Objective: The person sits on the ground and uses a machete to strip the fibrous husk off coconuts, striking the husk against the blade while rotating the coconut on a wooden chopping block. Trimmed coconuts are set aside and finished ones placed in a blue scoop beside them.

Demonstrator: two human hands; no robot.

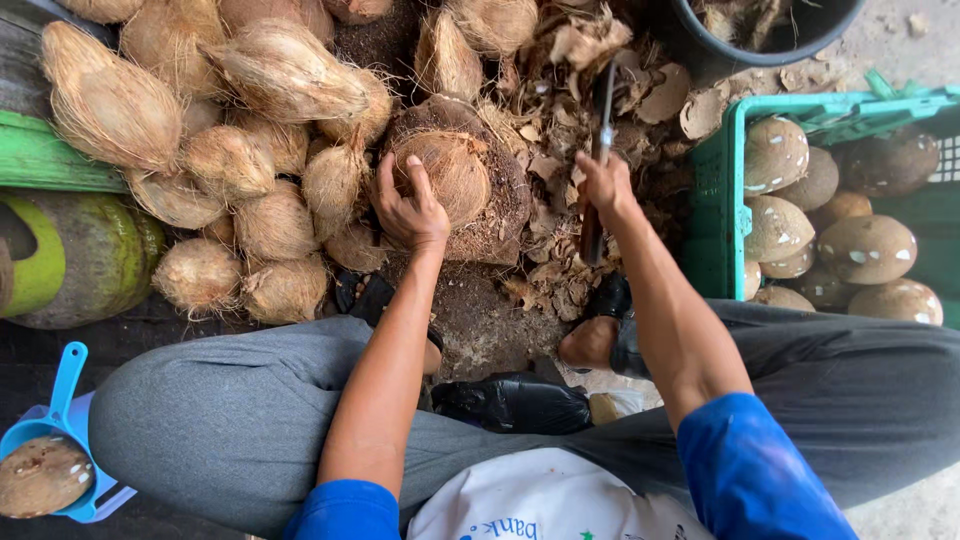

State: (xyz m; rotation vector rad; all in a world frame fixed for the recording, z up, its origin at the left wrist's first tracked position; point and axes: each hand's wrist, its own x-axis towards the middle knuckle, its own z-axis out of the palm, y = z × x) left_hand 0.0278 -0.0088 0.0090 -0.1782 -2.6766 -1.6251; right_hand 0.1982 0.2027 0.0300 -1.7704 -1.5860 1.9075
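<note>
My left hand grips a fibrous brown coconut that rests on a round husk-covered chopping block. Its fingers curl over the coconut's left side. My right hand is shut on the handle of a dark-bladed knife, whose blade points up and away, just right of the coconut. I sit with both legs in grey trousers spread around the block.
A heap of husked fibrous coconuts lies at the left. A green plastic crate at the right holds several peeled coconuts. A black tub stands at the top, a blue scoop at the lower left, and husk scraps litter the ground.
</note>
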